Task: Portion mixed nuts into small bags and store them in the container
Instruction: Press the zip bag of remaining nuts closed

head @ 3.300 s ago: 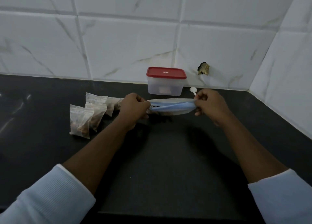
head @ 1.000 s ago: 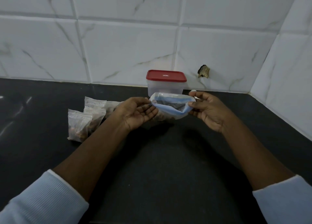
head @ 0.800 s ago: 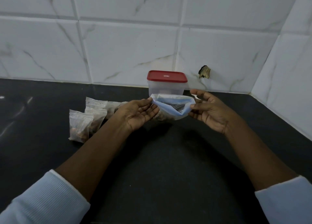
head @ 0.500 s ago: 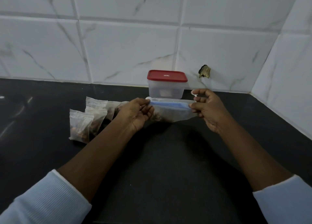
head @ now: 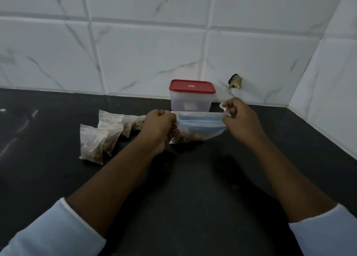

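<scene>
A large clear zip bag (head: 199, 127) with a blue seal strip holds mixed nuts and rests on the black counter (head: 193, 178). My left hand (head: 159, 127) pinches its left top corner and my right hand (head: 239, 120) pinches its right top corner, stretching the mouth flat between them. Several small filled bags (head: 102, 134) lie to the left of my left hand. A clear plastic container (head: 191, 98) with a red lid stands right behind the big bag, against the wall.
A small white scoop (head: 222, 106) peeks out behind my right hand's fingers. White marble tiles form the back wall and the right corner wall. A broken hole (head: 234, 81) marks the tile right of the container.
The big bag's mouth was held wide open a second ago; my hands have pulled apart and curled onto its corners, drawing the mouth flat and nearly closed.
</scene>
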`<state>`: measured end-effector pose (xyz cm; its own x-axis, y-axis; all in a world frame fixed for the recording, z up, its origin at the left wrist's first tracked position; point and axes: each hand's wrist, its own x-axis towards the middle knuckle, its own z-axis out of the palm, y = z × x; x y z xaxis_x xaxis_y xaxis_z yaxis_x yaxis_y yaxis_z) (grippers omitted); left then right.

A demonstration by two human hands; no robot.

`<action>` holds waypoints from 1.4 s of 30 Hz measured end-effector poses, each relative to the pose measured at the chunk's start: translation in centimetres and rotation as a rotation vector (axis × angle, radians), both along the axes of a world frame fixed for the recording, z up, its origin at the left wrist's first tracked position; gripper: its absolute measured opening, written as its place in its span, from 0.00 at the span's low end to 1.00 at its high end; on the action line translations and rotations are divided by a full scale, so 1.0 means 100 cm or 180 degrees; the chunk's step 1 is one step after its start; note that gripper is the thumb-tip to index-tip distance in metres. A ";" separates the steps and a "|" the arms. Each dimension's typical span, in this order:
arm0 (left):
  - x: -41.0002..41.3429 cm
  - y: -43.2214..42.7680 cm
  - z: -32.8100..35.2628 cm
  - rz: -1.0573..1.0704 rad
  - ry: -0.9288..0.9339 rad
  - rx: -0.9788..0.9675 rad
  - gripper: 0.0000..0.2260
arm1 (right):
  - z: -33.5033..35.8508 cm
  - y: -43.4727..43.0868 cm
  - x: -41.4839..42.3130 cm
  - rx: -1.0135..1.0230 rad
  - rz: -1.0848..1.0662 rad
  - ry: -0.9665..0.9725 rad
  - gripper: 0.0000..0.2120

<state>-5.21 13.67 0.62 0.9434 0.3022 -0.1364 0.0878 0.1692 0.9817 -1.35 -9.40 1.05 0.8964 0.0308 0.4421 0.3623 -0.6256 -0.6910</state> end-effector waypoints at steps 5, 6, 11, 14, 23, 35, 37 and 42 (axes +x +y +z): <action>-0.002 0.000 0.005 -0.0300 0.0405 -0.1554 0.07 | -0.003 -0.002 0.000 -0.0174 0.0005 0.0188 0.12; -0.002 0.001 0.006 -0.0324 0.0430 -0.1682 0.09 | -0.004 -0.001 0.001 -0.0345 0.0008 0.0068 0.12; 0.000 0.007 0.003 -0.0504 0.0697 -0.1681 0.14 | 0.001 -0.004 0.003 -0.1059 0.0099 -0.0012 0.08; -0.001 0.007 0.004 -0.0693 0.0764 -0.1396 0.15 | 0.002 -0.010 0.002 -0.1321 0.0058 0.0202 0.08; -0.007 0.021 0.014 -0.1264 0.0953 -0.1184 0.24 | 0.010 -0.029 0.004 0.1253 0.0423 0.1913 0.12; -0.009 0.017 0.013 -0.1390 0.1041 -0.0833 0.18 | 0.001 -0.033 0.011 0.1910 0.0615 0.2466 0.09; -0.009 0.017 0.013 -0.1393 0.1056 -0.0848 0.19 | 0.001 -0.035 0.012 0.1785 0.0696 0.2441 0.09; -0.009 0.018 0.013 -0.1431 0.1067 -0.0780 0.20 | 0.003 -0.039 0.014 0.1300 0.1101 0.2311 0.12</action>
<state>-6.08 15.44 1.88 0.8650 -0.1932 -0.4632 0.5004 0.2612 0.8255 0.01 -13.26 1.36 0.9290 0.3153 -0.1935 -0.1274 -0.2183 -0.9675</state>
